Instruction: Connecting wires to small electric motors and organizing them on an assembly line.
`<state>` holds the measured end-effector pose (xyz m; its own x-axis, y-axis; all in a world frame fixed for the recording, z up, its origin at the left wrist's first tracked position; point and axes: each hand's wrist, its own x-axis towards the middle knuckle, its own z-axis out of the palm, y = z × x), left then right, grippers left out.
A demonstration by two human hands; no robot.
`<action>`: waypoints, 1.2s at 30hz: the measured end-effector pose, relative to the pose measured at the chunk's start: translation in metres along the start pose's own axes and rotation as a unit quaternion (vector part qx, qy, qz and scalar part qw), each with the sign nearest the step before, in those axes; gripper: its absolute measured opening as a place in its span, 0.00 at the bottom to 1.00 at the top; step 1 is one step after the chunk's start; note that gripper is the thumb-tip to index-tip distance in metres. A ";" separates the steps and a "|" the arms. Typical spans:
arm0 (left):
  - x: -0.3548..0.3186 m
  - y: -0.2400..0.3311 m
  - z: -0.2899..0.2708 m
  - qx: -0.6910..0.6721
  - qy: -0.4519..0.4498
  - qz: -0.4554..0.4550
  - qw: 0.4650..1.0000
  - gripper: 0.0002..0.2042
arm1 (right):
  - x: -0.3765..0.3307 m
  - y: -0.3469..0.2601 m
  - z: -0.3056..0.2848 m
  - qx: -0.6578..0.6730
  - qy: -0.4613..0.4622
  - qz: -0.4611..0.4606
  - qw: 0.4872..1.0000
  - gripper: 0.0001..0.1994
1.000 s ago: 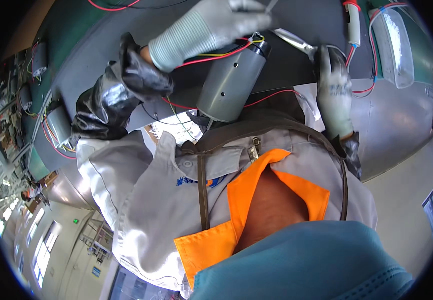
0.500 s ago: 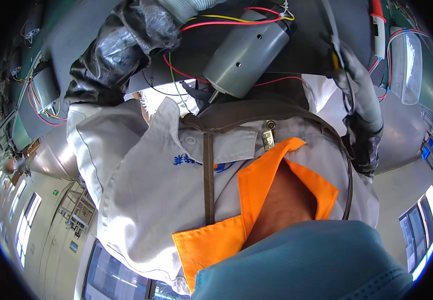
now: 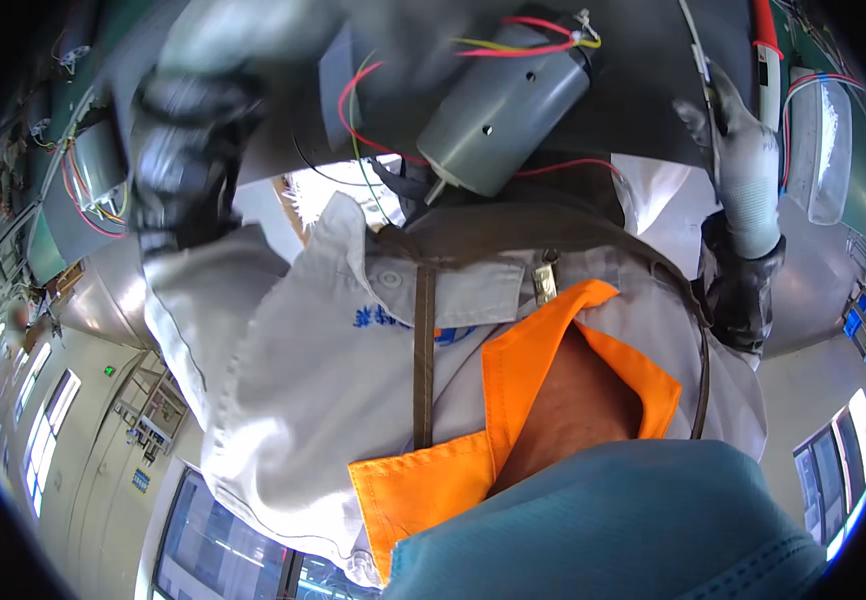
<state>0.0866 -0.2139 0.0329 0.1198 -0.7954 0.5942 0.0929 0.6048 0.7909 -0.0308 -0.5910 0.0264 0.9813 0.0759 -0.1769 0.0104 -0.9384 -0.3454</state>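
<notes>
A grey cylindrical motor [image 3: 503,115] lies tilted on a dark work surface in front of my chest, its thin shaft pointing toward me. Red and yellow wires [image 3: 543,42] are tied at its far end. My left hand [image 3: 263,30], in a pale glove, is smeared by motion at the top left; its fingers and anything in them cannot be made out. Beside it stands a flat grey piece [image 3: 336,85]. Right of the motor, my gloved right hand [image 3: 743,140] closes on a long, thin grey object [image 3: 698,45] whose kind is unclear.
Another grey motor [image 3: 98,165] with coloured wires sits at the far left. On the far right are a clear plastic tray [image 3: 821,150] and a red-and-white stick-like tool [image 3: 768,70]. A loose red wire [image 3: 573,165] runs along the near table edge.
My left hand and forearm have swung left, uncovering the flat grey piece. My right hand has shifted slightly outward, and the thin object in it has turned. The motor's place is nearly unchanged.
</notes>
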 end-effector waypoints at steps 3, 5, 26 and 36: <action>-0.019 0.051 0.029 0.311 0.085 -0.287 0.902 0.36 | -0.005 0.042 0.012 -0.176 0.125 -0.049 0.975 0.25; -0.016 0.032 0.072 0.507 0.191 -0.304 0.784 0.40 | -0.007 0.035 0.032 0.071 0.112 -0.058 0.990 0.18; 0.035 -0.082 -0.081 0.052 0.461 -0.292 0.836 0.19 | 0.115 0.036 0.017 0.436 0.128 0.115 0.883 0.20; -0.012 -0.045 0.095 -0.104 0.473 -0.340 0.806 0.27 | 0.102 0.015 -0.017 0.359 -0.186 -0.160 0.901 0.15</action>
<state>-0.0125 -0.2356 0.0037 0.6619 -0.6197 -0.4217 0.6068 0.1126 0.7868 0.0730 -0.6029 0.0193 0.8167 0.5362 -0.2131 0.0225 -0.3986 -0.9169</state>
